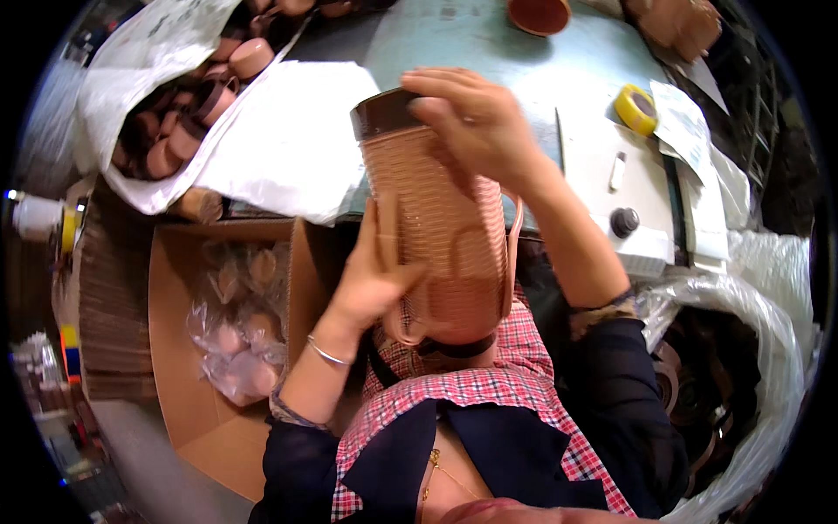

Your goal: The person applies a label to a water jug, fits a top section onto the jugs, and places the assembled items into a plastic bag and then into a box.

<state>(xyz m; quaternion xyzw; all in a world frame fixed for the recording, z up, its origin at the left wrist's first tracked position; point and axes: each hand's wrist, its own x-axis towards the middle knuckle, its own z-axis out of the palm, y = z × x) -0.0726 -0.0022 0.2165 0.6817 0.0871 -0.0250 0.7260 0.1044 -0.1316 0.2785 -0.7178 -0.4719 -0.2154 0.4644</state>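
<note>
A tall, pinkish-tan plastic jug [445, 253] with a woven pattern stands tilted before my body. Its top end has a dark brown band [381, 115], and loop handles run down its sides. My left hand [371, 279] grips it low on the left, fingers around the handle there and thumb across the front. Over the top end, my right hand [476, 127] holds the brown band, its fingers bent across the rim; the palm side is hidden. The jug's lower end is close to my red checked apron [515, 349].
At left is a cardboard box [218, 437] with bagged pinkish parts. White sacking [305, 140] lies by a heap of brown cups [188, 135]. The table [436, 44] holds yellow tape [636, 109] and a dark round cap [624, 222]. A plastic-lined bin [777, 375] of brown parts stands right.
</note>
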